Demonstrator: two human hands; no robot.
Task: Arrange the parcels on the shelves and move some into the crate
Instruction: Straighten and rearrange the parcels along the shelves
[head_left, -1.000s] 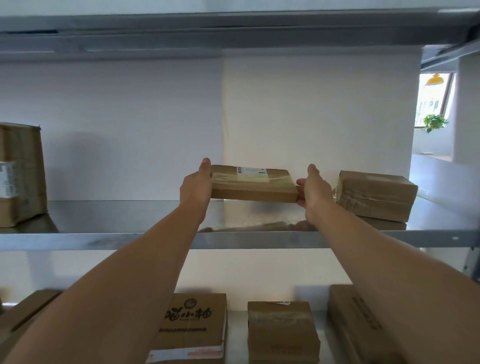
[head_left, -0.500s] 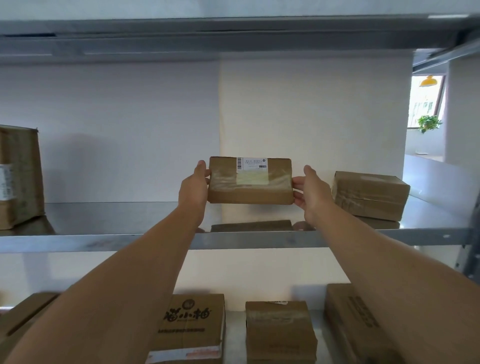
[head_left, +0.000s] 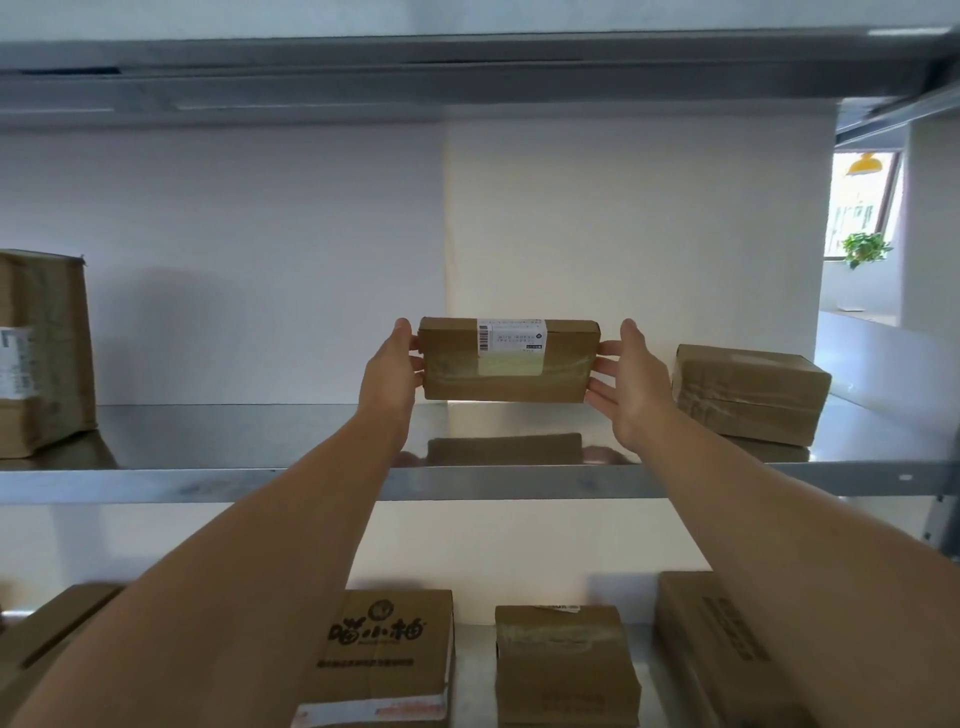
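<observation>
Tipped up from lying flat a second ago, the flat parcel now stands on its long edge with its white label facing the camera, and it sits higher in view.

On the far left of the middle shelf a tall parcel stands upright, cut off by the frame edge. The left hand grips the flat parcel's left end, fingers curled against it and thumb up. The right hand presses nearly straight fingers against the right end, so the grip is a two-handed squeeze. A gap above the parcel's reflection suggests it hangs just clear of the shelf, though that is hard to tell. Just beside the right hand lies a taped parcel.

By my judgement the work is mid-way. Two parcels are settled on this shelf, this one is not yet set down, and the wide bare stretch to the left could take more.

The crate is not in view. On the lower shelf, a printed box and a small box are partly hidden by the arms, and the label text is too small to read.
</observation>
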